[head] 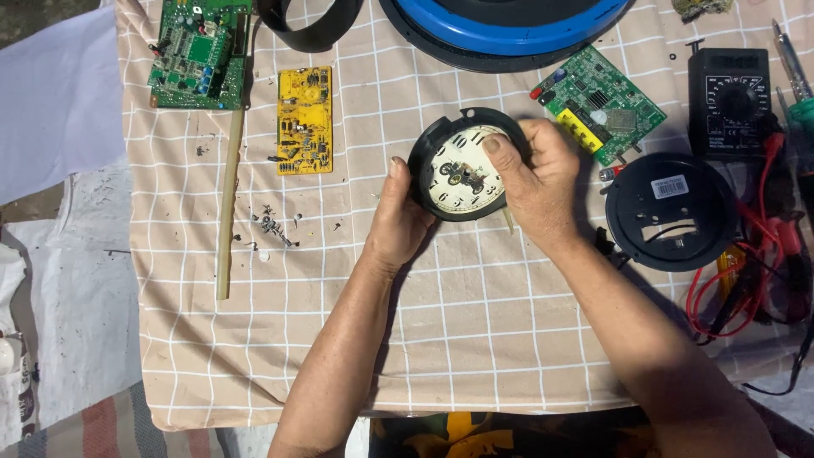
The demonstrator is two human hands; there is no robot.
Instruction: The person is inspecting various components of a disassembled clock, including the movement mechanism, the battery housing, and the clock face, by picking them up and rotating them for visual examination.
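**Both my hands on the round clock**

I have the round clock [460, 165] between my two hands, near the middle of the worktop [475, 322], which is covered by a beige cloth with a white grid. My left hand [398, 216] cups the lower left of its black casing, fingers curled under the rim and thumb pointing up along the edge. My right hand [536, 180] is closed over the clock's right side, the thumb pressed flat on the pale dial close to the hands, the fingers wrapped round the back where I cannot see them. The dial faces up at me, with dark numerals and a small dark picture at its centre.

Just to the right of my right hand lies a black round back cover [670, 212] with a white sticker. Above it, touching nothing I hold, is a green circuit board [604, 103], and further right a black multimeter [731, 97] with red leads [746, 280] trailing down.

To the left lies a yellow circuit board [305, 120], a second green circuit board [197, 53] at the top corner, a long pale stick [227, 203] and a scatter of small screws [270, 227]. A blue and black round housing [509, 25] sits at the top edge.
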